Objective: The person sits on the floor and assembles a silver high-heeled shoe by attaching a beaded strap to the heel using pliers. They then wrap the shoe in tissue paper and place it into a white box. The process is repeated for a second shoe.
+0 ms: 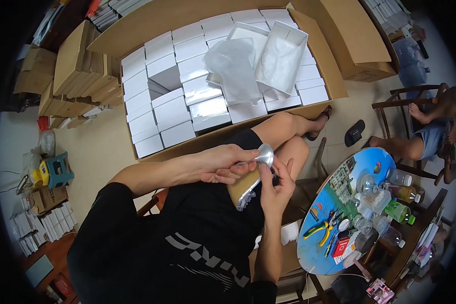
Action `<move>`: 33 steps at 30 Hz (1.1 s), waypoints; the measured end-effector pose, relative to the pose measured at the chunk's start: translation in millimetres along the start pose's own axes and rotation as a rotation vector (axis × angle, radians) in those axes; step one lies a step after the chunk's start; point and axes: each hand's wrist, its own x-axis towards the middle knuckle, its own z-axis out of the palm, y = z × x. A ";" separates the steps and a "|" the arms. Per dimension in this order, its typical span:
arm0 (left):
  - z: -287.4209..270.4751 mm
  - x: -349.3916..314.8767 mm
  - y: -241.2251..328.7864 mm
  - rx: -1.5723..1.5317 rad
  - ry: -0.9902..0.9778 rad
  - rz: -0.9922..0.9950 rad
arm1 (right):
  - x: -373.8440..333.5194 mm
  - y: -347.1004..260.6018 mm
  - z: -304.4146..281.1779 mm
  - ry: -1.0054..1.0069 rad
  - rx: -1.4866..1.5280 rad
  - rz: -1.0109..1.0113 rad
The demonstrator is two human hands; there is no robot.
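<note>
My left hand [230, 163] and my right hand [278, 186] meet over my lap. Between them is a shiny silver flared metal piece [264, 154], shaped like a small funnel or bell. The fingers of my left hand are closed around its narrow end. My right thumb and fingers pinch the lower edge of its wide rim. Just under both hands, a gold-coloured piece with a silver edge and clear knobs [244, 188] rests against my lap. My hands cover part of it, and I cannot make out its kind.
Ahead stands a big carton [339, 83] packed with white boxes [169, 112]. An opened white box [282, 58] and a clear plastic bag [233, 66] lie on top. At right, a round blue table [309, 248] holds bottles and pliers [319, 228]. Another person [423, 139] sits beyond.
</note>
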 end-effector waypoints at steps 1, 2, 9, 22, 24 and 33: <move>-2.0 1.9 -1.7 -0.014 0.004 0.005 | 1.7 1.1 0.2 -0.025 -0.045 -0.008; -4.8 4.2 -3.0 -0.023 0.007 0.008 | 1.7 5.9 -0.3 -0.011 0.010 0.034; -5.6 6.1 2.9 0.219 0.106 -0.057 | -18.4 24.6 -30.1 0.237 0.148 0.194; 9.2 40.2 -3.8 1.034 0.111 0.079 | -135.4 50.7 -217.1 0.927 -0.886 0.517; 13.8 48.3 -5.8 1.045 0.106 0.060 | -128.7 58.8 -225.4 0.932 -0.954 0.592; 24.5 76.4 -1.3 1.194 0.049 -0.012 | -133.4 98.0 -233.1 0.866 -1.016 0.282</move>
